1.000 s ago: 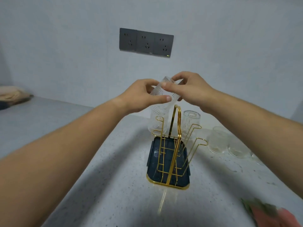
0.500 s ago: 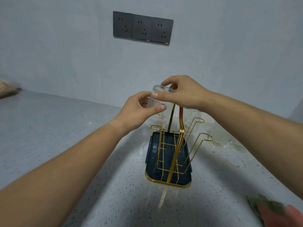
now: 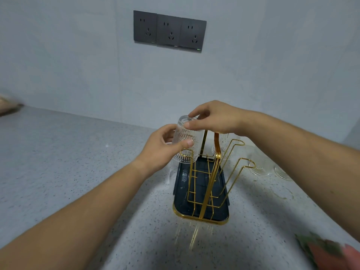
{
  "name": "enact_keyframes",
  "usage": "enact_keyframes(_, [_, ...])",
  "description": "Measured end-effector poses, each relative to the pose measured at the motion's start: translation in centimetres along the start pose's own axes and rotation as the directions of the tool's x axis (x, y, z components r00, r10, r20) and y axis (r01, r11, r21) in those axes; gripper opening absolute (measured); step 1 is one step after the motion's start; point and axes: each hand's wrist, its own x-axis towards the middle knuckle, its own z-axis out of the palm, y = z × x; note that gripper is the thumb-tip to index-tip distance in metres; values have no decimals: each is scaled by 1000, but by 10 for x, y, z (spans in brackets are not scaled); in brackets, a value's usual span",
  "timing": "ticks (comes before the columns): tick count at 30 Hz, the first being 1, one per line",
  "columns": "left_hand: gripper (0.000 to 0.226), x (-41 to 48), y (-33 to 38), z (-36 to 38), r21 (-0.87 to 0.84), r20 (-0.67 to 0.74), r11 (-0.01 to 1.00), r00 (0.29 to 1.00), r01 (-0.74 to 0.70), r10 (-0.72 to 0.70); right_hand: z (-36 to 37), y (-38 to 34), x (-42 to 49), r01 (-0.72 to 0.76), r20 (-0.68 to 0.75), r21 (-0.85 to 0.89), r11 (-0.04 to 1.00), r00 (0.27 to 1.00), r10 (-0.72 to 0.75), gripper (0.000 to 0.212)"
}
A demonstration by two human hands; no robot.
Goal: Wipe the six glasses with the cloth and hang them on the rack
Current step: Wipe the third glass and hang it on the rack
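A clear ribbed glass [image 3: 187,142] is upside down over the far left hook of the gold wire rack [image 3: 212,184]. My left hand [image 3: 165,147] grips its side, thumb in front. My right hand [image 3: 216,118] pinches its upturned base from above. A second ribbed glass [image 3: 227,147] hangs on the rack's far right hook, partly hidden by my right hand. Two more glasses [image 3: 260,170] stand on the counter to the right of the rack. The red and green cloth [image 3: 329,252] lies at the bottom right corner.
The rack stands in a dark tray [image 3: 182,203] with a gold rim on a speckled grey counter [image 3: 78,162]. Two nearer right hooks of the rack are bare. A triple wall socket [image 3: 169,31] sits on the wall behind. A brown object [image 3: 7,106] lies at far left.
Both hands have brought the glass down and turned it base up, from above the rack onto the far left hook. The camera view has tilted a little.
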Motion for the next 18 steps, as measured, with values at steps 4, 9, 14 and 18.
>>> enact_keyframes(4, [52,-3,-7,5,-12,5,1000,1000,9,-9,0,2,2,-8,3,-3,1000,1000,8,49])
enact_keyframes(9, [62,-4,-12,10,-19,-10,1000,1000,6,-6,1,3,4,-16,6,-31,999,1000,17,44])
enact_keyframes(14, [61,-6,-19,11,-3,-12,1000,1000,25,-25,1,0,2,-6,16,-77,997,1000,7,40])
enact_keyframes(18, [46,-8,-17,13,-12,-23,1000,999,24,-24,2,-1,4,-4,13,-97,995,1000,5,39])
